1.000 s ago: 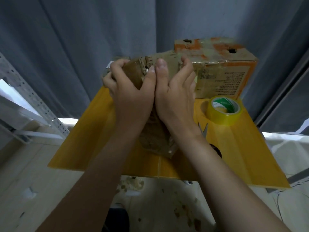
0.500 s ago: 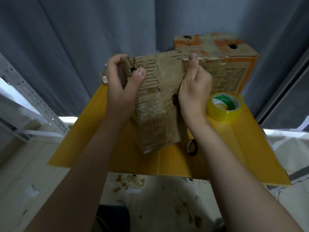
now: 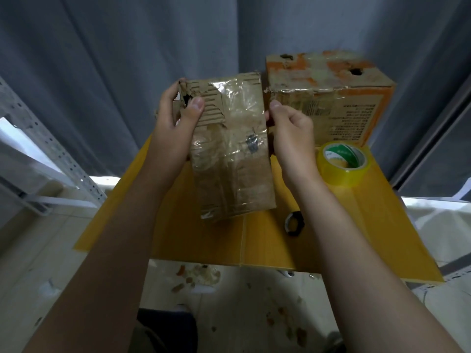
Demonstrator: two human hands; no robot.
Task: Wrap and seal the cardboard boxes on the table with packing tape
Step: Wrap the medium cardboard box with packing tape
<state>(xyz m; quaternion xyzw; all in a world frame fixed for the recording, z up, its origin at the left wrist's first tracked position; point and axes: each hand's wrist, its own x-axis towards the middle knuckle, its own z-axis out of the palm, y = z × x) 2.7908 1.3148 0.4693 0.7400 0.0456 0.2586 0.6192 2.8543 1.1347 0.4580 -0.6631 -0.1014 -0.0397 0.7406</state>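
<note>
Centre frame: left hand (image 3: 175, 123) and right hand (image 3: 290, 138) grip a taped cardboard box (image 3: 229, 149) above the yellow table (image 3: 331, 238).

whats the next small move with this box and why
Probably lay the brown box flat on the table and send the right hand to the tape roll. Both hands grip the box, the left hand by a torn hole at its top corner. The roll sits untouched beside the right wrist, so no tape goes on until a hand is free.
</note>
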